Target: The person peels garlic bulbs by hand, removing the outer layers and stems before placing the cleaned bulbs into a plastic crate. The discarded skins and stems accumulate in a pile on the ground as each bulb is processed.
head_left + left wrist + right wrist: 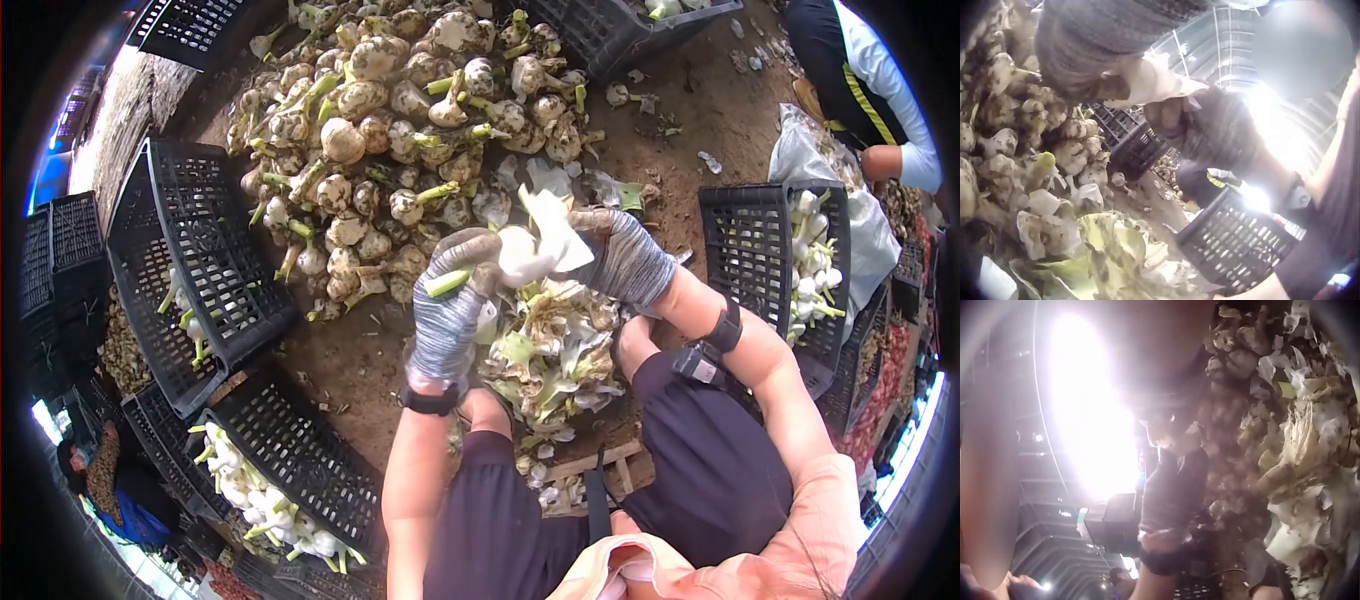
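In the head view, my gloved left hand (pixel 448 300) grips a white garlic bulb (pixel 518 258), its cut green stem (pixel 447 283) poking out past the palm. My right hand (pixel 628 258), in a matching grey glove, pinches loose white garlic skin (pixel 556 232) that spreads from the bulb's far side. Both hands meet over a heap of peeled skins (pixel 555 355) between the knees. The left wrist view shows the skin (pixel 1154 81) stretching between the two gloves. Glare washes out much of the right wrist view, where the left hand (pixel 1172 487) shows below the bulb.
A large pile of soil-covered garlic (pixel 380 130) lies ahead. Black crates with cleaned bulbs stand at left (pixel 215 240), lower left (pixel 300 460) and right (pixel 745 240). Another person (pixel 880 90) sits at the upper right beside a white sack (pixel 870 230).
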{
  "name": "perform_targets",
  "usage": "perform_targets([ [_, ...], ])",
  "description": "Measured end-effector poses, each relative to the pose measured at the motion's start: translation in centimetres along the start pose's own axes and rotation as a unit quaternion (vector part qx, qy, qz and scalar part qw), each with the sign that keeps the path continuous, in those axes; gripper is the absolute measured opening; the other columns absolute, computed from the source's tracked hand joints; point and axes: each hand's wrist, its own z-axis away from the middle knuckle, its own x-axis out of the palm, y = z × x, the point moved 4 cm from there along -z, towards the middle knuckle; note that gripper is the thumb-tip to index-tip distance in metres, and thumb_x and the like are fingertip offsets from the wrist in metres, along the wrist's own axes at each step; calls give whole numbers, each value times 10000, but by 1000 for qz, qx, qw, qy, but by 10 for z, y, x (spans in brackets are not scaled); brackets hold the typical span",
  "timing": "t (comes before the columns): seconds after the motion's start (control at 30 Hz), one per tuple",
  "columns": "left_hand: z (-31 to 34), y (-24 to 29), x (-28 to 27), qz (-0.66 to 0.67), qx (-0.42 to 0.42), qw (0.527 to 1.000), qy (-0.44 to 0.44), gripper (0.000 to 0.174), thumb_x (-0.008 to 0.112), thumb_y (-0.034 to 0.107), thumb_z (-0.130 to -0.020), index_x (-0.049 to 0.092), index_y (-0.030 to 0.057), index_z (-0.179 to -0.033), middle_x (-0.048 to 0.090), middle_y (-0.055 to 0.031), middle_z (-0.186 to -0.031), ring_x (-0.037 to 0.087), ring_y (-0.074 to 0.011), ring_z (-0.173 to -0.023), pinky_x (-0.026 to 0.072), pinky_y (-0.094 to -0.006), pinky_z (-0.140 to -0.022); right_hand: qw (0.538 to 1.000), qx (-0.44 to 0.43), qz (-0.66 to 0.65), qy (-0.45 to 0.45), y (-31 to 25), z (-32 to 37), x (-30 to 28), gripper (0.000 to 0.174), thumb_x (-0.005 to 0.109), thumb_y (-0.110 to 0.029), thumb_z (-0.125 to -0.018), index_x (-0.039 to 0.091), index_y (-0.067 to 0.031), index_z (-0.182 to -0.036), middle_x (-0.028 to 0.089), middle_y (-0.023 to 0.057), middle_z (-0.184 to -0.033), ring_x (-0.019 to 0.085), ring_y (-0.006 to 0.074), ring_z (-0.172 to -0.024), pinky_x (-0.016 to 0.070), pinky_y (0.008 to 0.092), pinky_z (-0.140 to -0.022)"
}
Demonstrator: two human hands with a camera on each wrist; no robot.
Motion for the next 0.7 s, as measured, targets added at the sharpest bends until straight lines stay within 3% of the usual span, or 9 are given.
perform_targets([
  [0.07,-1,5,1,58,-21,994,-94,311,721,222,-796,658,31,-1033,579,-92,-1111,558,-178,-1013,447,-302,-881,919,-151,361,-56,-6,11,15,407,683,-95,-790,555,-18,-1169,648,65,-1077,609,141,-1010,490,305,-905],
  [0.23,10,-20,-4,263,-81,956,-101,491,754,258,-743,568,50,-1148,551,-114,-1153,538,-227,-1062,459,-355,-904,959,-122,255,-17,-12,19,-3,540,783,-120,-659,558,-14,-1138,639,77,-1111,593,120,-1031,475,270,-905],
  [0.3,19,-35,-10,412,-150,899,3,588,722,227,-736,474,35,-1234,537,-138,-1183,532,-262,-1102,462,-399,-957,980,46,161,-105,11,7,-27,467,720,-157,-734,559,-14,-1149,643,78,-1074,598,132,-977,466,274,-897],
  [0.37,22,-42,-18,467,-195,861,56,569,691,186,-754,459,0,-1240,550,-146,-1183,549,-278,-1091,487,-401,-936,861,184,432,-196,12,5,-5,464,637,-249,-817,537,-20,-1208,632,97,-1072,593,193,-972,465,311,-885],
  [0.47,21,-44,-18,571,-201,795,35,525,694,183,-796,472,2,-1235,538,-156,-1196,547,-295,-1093,491,-381,-940,692,116,648,-297,20,18,3,594,668,-399,-777,523,-53,-1238,567,200,-1170,559,322,-1066,457,397,-899],
  [0.57,21,-44,-16,549,-234,797,96,468,677,170,-799,497,-12,-1191,576,-149,-1144,576,-269,-1043,519,-370,-872,633,39,769,-79,-6,3,20,641,694,-433,-747,516,-52,-1232,569,223,-1150,562,341,-1059,461,405,-887],
  [0.6,20,-43,-11,552,-236,794,95,443,672,160,-795,510,-7,-1173,592,-141,-1119,592,-255,-1017,532,-362,-837,719,4,694,-26,-20,-1,31,661,700,-461,-738,516,-43,-1216,580,222,-1127,580,336,-1033,470,406,-859],
  [0.67,21,-48,-6,541,-246,798,96,451,670,179,-808,508,-3,-1188,590,-136,-1129,593,-251,-1013,525,-348,-833,774,-153,614,6,-20,-7,39,559,673,-433,-779,565,-19,-1139,621,216,-1034,607,349,-953,479,391,-822],
  [0.7,22,-52,-4,535,-253,800,102,449,664,188,-816,507,0,-1192,589,-134,-1131,592,-252,-1015,522,-345,-837,807,-69,586,-13,-12,-13,38,505,652,-409,-805,585,2,-1090,637,204,-970,620,322,-906,484,372,-805],
])
